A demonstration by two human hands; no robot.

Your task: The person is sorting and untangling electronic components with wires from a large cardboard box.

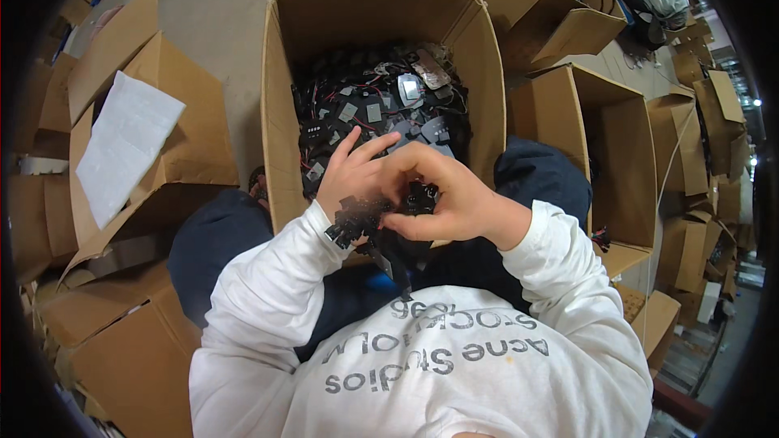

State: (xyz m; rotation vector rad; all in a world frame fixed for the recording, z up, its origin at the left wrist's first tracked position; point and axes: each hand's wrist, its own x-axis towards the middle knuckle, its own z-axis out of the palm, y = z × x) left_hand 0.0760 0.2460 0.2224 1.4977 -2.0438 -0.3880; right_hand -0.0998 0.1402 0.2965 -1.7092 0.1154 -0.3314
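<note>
- Small black electronic parts (381,215), a cluster strung on thin wires, sit between both hands, just over the near rim of the open brown cardboard box (280,113) and above the lap.
- Left hand (350,174) cups the cluster from the left, fingers spread upward, apparently to steady it.
- Right hand (450,199) curls over it from the right, fingertips pinched on a piece; the hands touch.
- Cluster's long axis runs roughly from lower left to upper right; a wire trails down toward the body.
- Box holds a heap of similar black modules (381,101) with red wires.
- More cardboard boxes stand around; a white sheet (122,142) lies on a flap at left.
</note>
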